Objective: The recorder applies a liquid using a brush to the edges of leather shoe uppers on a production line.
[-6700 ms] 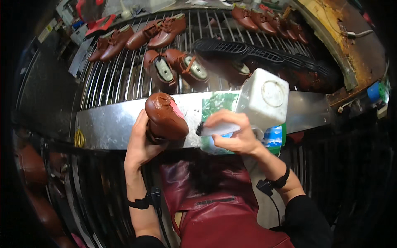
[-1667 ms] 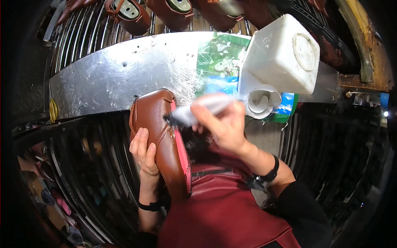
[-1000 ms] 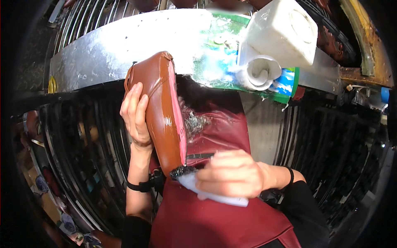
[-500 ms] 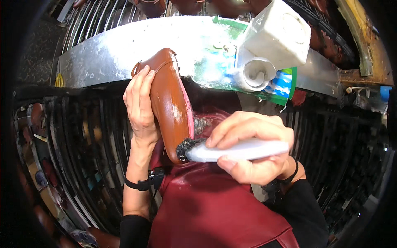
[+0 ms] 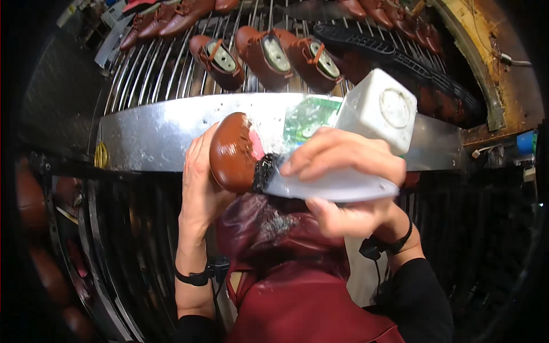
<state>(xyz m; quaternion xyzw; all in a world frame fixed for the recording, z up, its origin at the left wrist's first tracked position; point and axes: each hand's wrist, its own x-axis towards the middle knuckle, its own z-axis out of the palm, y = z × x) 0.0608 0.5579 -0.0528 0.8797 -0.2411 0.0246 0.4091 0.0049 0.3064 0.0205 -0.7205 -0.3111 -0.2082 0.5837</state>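
Observation:
A glossy brown leather shoe upper point(image 5: 231, 154) is held up in front of me, its rounded toe turned my way. Along its right underside runs a pink strip point(image 5: 255, 146). My left hand point(image 5: 197, 168) grips the shoe upper from the left side, its fingers partly hidden behind the leather. In my right hand point(image 5: 349, 177) is a brush with a pale, whitish handle point(image 5: 331, 184). The brush's dark, wet-looking bristles point(image 5: 265, 171) touch the lower right edge of the shoe upper, beside the pink strip.
Beyond my hands runs a metal ledge point(image 5: 148, 134), with a white plastic container point(image 5: 382, 111) and a green packet point(image 5: 311, 117) on it. Farther back, several brown shoes point(image 5: 266, 57) rest on a rack of metal rods, near black soles point(image 5: 354, 41). My dark red apron point(image 5: 309, 297) hangs below.
The shoe upper has tipped so its toe faces me, instead of standing lengthwise. The brush has moved up along its edge. My view has lifted, showing more of the rack.

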